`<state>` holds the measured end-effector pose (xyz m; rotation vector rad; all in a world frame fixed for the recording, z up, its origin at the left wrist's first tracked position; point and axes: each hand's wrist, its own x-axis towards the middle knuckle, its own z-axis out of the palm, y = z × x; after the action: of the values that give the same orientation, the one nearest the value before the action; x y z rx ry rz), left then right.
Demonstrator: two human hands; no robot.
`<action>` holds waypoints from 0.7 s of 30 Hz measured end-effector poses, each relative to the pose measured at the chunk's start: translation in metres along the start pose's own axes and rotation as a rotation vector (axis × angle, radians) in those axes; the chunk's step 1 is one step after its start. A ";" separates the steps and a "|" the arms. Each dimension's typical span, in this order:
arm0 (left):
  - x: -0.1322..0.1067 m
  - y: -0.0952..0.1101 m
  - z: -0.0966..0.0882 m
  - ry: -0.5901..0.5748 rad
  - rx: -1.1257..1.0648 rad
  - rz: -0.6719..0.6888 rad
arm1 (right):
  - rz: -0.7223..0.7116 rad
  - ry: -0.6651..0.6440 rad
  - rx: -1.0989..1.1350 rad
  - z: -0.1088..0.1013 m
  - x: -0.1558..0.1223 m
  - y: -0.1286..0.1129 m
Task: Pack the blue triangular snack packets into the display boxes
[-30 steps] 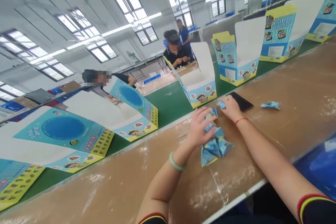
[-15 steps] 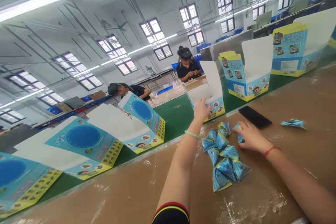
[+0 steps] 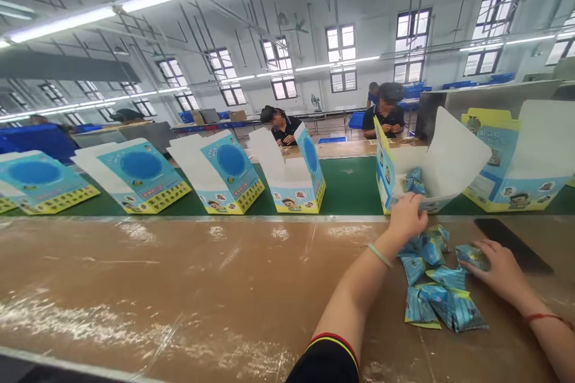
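A pile of several blue foil packets [image 3: 433,296] lies on the brown worktop [image 3: 224,275]. My left hand [image 3: 406,219] hangs over the far end of the pile, right at the front wall of an open blue-and-yellow carton [image 3: 453,161]. Its fingers are curled downward and what they hold is hidden. A few blue packets [image 3: 413,182] lie inside the carton. My right hand [image 3: 498,263] rests to the right of the pile, its fingers closed over one blue packet [image 3: 471,254].
A black phone [image 3: 512,236] lies on the worktop behind my right hand. A row of open cartons [image 3: 291,173] stands on the green belt [image 3: 350,188]. Two people [image 3: 386,111] sit at work across the belt.
My view has swung to the left. My left hand has drawn back from the carton towards the pile, and packets now lie in the carton. My right hand has stayed by the pile.
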<state>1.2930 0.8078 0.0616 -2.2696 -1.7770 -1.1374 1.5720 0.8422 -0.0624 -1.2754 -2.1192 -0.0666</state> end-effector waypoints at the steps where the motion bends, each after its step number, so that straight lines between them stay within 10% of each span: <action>1: -0.003 0.002 0.001 0.000 -0.007 0.006 | 0.001 0.025 -0.010 0.001 0.000 0.004; 21: 0.005 0.033 0.034 0.227 -0.171 0.018 | 0.368 -0.130 0.062 -0.063 0.014 0.020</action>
<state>1.3395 0.8159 0.0524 -2.1322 -1.6289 -1.5280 1.6160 0.8406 -0.0107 -1.6478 -1.9394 0.2438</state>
